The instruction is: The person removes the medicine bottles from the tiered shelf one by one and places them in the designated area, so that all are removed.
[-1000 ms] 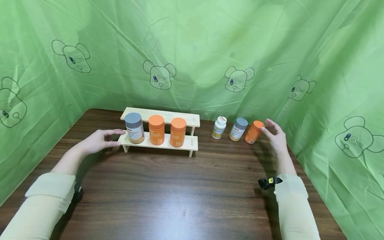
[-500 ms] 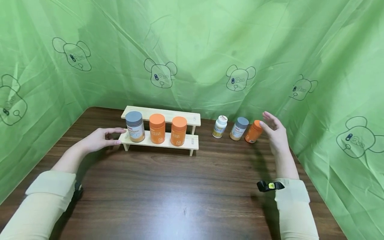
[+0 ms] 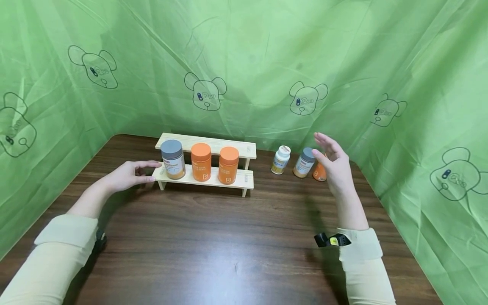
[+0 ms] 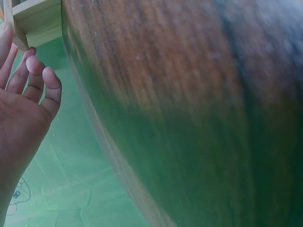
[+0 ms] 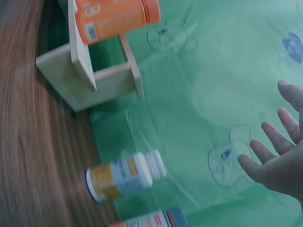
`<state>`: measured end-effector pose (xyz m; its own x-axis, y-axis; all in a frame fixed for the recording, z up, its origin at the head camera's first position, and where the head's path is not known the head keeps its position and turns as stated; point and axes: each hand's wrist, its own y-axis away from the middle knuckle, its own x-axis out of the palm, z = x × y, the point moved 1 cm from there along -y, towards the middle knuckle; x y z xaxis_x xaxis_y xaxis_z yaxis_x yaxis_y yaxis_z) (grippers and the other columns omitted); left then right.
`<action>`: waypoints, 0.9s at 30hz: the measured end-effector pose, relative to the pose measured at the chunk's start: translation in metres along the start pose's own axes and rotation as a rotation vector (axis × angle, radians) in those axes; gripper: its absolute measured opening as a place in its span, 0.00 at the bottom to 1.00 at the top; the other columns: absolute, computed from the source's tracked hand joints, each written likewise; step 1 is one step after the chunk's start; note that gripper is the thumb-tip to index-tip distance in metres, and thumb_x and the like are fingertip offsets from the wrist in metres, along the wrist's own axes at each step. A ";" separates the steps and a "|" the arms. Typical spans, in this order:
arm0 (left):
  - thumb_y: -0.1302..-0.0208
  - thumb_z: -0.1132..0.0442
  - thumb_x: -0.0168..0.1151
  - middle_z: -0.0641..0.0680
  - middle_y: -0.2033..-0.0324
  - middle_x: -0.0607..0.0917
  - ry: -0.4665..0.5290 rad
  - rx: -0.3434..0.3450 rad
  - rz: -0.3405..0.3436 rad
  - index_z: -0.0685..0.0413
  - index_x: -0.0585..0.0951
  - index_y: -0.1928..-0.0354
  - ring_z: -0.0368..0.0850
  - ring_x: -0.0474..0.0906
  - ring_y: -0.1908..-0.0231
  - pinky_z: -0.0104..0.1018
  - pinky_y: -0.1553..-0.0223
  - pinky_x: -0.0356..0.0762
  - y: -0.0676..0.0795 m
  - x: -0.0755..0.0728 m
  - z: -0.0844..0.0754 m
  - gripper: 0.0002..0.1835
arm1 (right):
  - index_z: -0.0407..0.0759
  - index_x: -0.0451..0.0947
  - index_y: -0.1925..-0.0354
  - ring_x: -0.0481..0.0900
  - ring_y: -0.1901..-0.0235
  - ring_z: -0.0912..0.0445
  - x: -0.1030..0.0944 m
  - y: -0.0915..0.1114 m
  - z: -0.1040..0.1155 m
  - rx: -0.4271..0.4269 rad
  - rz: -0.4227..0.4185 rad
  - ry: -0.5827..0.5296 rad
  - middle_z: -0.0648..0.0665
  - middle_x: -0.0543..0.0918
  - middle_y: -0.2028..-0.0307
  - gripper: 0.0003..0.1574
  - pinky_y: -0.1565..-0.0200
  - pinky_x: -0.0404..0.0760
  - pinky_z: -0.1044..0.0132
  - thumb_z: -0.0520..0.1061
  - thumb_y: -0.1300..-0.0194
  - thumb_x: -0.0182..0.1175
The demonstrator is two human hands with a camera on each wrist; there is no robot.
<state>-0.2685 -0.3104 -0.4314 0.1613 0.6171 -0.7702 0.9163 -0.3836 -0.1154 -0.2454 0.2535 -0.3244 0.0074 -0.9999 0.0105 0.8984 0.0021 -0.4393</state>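
My left hand [image 3: 127, 176] holds the left end of a two-step wooden display rack [image 3: 245, 179], thumb and fingers at the lower board's corners. On that board stand a grey-lidded jar [image 3: 173, 160] and two orange jars, the middle one [image 3: 201, 163] and the right one [image 3: 228, 166]. My right hand [image 3: 337, 171] hovers with spread fingers and holds nothing. It partly hides a third orange jar [image 3: 319, 173] and reaches beside another grey-lidded jar [image 3: 303, 164]. A small white bottle [image 5: 125, 175] stands left of these, between them and the rack.
The rack's upper board [image 3: 209, 144] carries no jars. A dark wood table [image 3: 213, 237] lies under everything. Green cloth [image 3: 259, 51] with bear-head drawings rises behind the table and along both sides.
My right hand has moved off the right-hand orange jar, up and to the left, and now overlaps it. The left hand stays at the rack's end. The jars have not moved.
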 end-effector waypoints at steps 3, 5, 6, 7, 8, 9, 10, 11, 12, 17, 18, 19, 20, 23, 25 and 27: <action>0.40 0.53 0.65 0.55 0.57 0.81 -0.006 0.006 -0.001 0.50 0.74 0.39 0.39 0.67 0.77 0.32 0.76 0.68 -0.001 0.000 0.001 0.27 | 0.38 0.69 0.38 0.64 0.35 0.51 0.015 0.002 0.003 -0.025 0.017 -0.014 0.44 0.72 0.38 0.31 0.36 0.62 0.62 0.33 0.39 0.61; 0.40 0.53 0.65 0.55 0.55 0.81 -0.012 0.011 -0.003 0.50 0.74 0.39 0.39 0.67 0.77 0.32 0.75 0.67 -0.001 0.000 0.001 0.27 | 0.39 0.70 0.38 0.64 0.35 0.51 0.025 0.003 0.005 -0.034 0.034 -0.016 0.45 0.73 0.38 0.30 0.35 0.61 0.60 0.33 0.39 0.62; 0.40 0.53 0.65 0.55 0.55 0.81 -0.013 0.013 -0.003 0.50 0.74 0.39 0.39 0.67 0.77 0.32 0.75 0.67 -0.001 0.000 0.001 0.27 | 0.40 0.70 0.38 0.64 0.36 0.51 0.030 0.004 0.005 -0.037 0.043 -0.014 0.46 0.73 0.38 0.30 0.35 0.59 0.60 0.33 0.39 0.62; 0.40 0.53 0.65 0.55 0.54 0.81 -0.014 0.016 -0.005 0.50 0.74 0.39 0.39 0.67 0.76 0.32 0.75 0.67 -0.001 0.000 0.001 0.26 | 0.40 0.70 0.39 0.65 0.36 0.52 0.034 0.004 0.005 -0.039 0.055 -0.008 0.46 0.73 0.38 0.30 0.34 0.58 0.58 0.33 0.39 0.61; 0.39 0.53 0.65 0.55 0.52 0.81 -0.013 0.019 -0.006 0.50 0.74 0.39 0.39 0.67 0.76 0.32 0.74 0.68 -0.001 0.000 0.001 0.26 | 0.41 0.70 0.39 0.65 0.36 0.52 0.039 0.004 0.005 -0.040 0.069 -0.007 0.46 0.73 0.38 0.30 0.34 0.56 0.55 0.33 0.39 0.61; 0.39 0.53 0.65 0.55 0.52 0.81 -0.012 0.021 -0.007 0.50 0.75 0.39 0.39 0.68 0.76 0.32 0.74 0.68 -0.001 0.000 0.001 0.26 | 0.41 0.70 0.38 0.65 0.36 0.52 0.043 0.005 0.004 -0.040 0.085 -0.008 0.46 0.73 0.38 0.30 0.33 0.55 0.53 0.33 0.39 0.60; 0.39 0.54 0.65 0.55 0.52 0.81 -0.012 0.022 -0.008 0.50 0.74 0.39 0.39 0.68 0.76 0.32 0.74 0.68 -0.001 0.000 0.001 0.26 | 0.42 0.70 0.38 0.65 0.36 0.52 0.047 0.005 0.003 -0.042 0.100 -0.002 0.46 0.73 0.38 0.30 0.33 0.52 0.51 0.32 0.39 0.60; 0.39 0.53 0.65 0.55 0.53 0.81 -0.011 0.021 -0.008 0.50 0.74 0.39 0.39 0.69 0.75 0.32 0.74 0.68 -0.001 0.000 0.001 0.26 | 0.41 0.70 0.38 0.66 0.36 0.52 0.051 0.005 0.002 -0.045 0.112 0.001 0.46 0.73 0.38 0.30 0.33 0.51 0.49 0.32 0.39 0.60; 0.39 0.53 0.65 0.55 0.54 0.81 -0.011 0.019 -0.007 0.50 0.74 0.39 0.39 0.69 0.75 0.32 0.74 0.68 -0.001 0.001 0.001 0.26 | 0.41 0.70 0.38 0.66 0.36 0.51 0.056 0.006 0.001 -0.048 0.126 0.003 0.45 0.72 0.38 0.30 0.33 0.51 0.49 0.32 0.39 0.60; 0.39 0.53 0.65 0.54 0.67 0.80 -0.014 0.000 -0.002 0.49 0.74 0.39 0.40 0.69 0.75 0.32 0.75 0.68 0.000 0.001 0.001 0.26 | 0.39 0.69 0.38 0.66 0.36 0.51 0.077 0.008 -0.008 -0.053 0.199 0.014 0.43 0.72 0.38 0.31 0.34 0.58 0.50 0.32 0.40 0.61; 0.39 0.53 0.65 0.54 0.68 0.80 -0.013 -0.002 -0.001 0.49 0.74 0.39 0.40 0.69 0.75 0.32 0.75 0.69 0.000 0.001 0.001 0.26 | 0.38 0.68 0.38 0.65 0.36 0.51 0.081 0.009 -0.009 -0.052 0.217 0.012 0.43 0.72 0.37 0.32 0.35 0.60 0.50 0.32 0.40 0.61; 0.39 0.53 0.65 0.55 0.69 0.80 -0.013 -0.004 0.000 0.49 0.74 0.39 0.40 0.69 0.75 0.32 0.75 0.69 0.000 0.000 0.001 0.27 | 0.38 0.68 0.38 0.65 0.36 0.51 0.085 0.009 -0.011 -0.050 0.235 0.015 0.43 0.72 0.37 0.32 0.36 0.61 0.50 0.33 0.40 0.62; 0.39 0.53 0.65 0.54 0.67 0.80 -0.012 -0.004 0.000 0.49 0.74 0.39 0.40 0.69 0.75 0.32 0.75 0.69 0.000 0.000 0.001 0.27 | 0.37 0.68 0.38 0.65 0.36 0.50 0.089 0.010 -0.012 -0.050 0.253 0.017 0.43 0.71 0.37 0.32 0.36 0.62 0.50 0.33 0.41 0.62; 0.39 0.53 0.65 0.55 0.60 0.81 0.002 -0.007 0.004 0.50 0.74 0.38 0.39 0.69 0.76 0.32 0.75 0.69 0.000 0.000 0.000 0.27 | 0.39 0.69 0.38 0.65 0.36 0.50 0.100 0.012 -0.015 -0.040 0.303 0.049 0.44 0.71 0.37 0.33 0.38 0.65 0.49 0.34 0.41 0.64; 0.39 0.53 0.65 0.56 0.56 0.81 0.011 -0.008 0.005 0.50 0.74 0.38 0.39 0.69 0.76 0.32 0.75 0.69 0.000 0.000 0.000 0.27 | 0.40 0.69 0.37 0.65 0.36 0.49 0.108 0.013 -0.017 -0.030 0.329 0.071 0.45 0.71 0.37 0.33 0.37 0.64 0.49 0.34 0.42 0.64; 0.40 0.53 0.65 0.56 0.54 0.81 0.013 -0.007 0.005 0.50 0.74 0.38 0.39 0.68 0.76 0.33 0.75 0.68 0.000 0.000 0.001 0.27 | 0.41 0.69 0.38 0.65 0.36 0.49 0.116 0.014 -0.018 -0.014 0.346 0.088 0.45 0.71 0.37 0.33 0.37 0.64 0.49 0.33 0.42 0.64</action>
<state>-0.2690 -0.3108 -0.4316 0.1705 0.6240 -0.7626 0.9181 -0.3815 -0.1069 -0.2401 0.1378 -0.3454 0.2722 -0.9371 -0.2183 0.8428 0.3417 -0.4158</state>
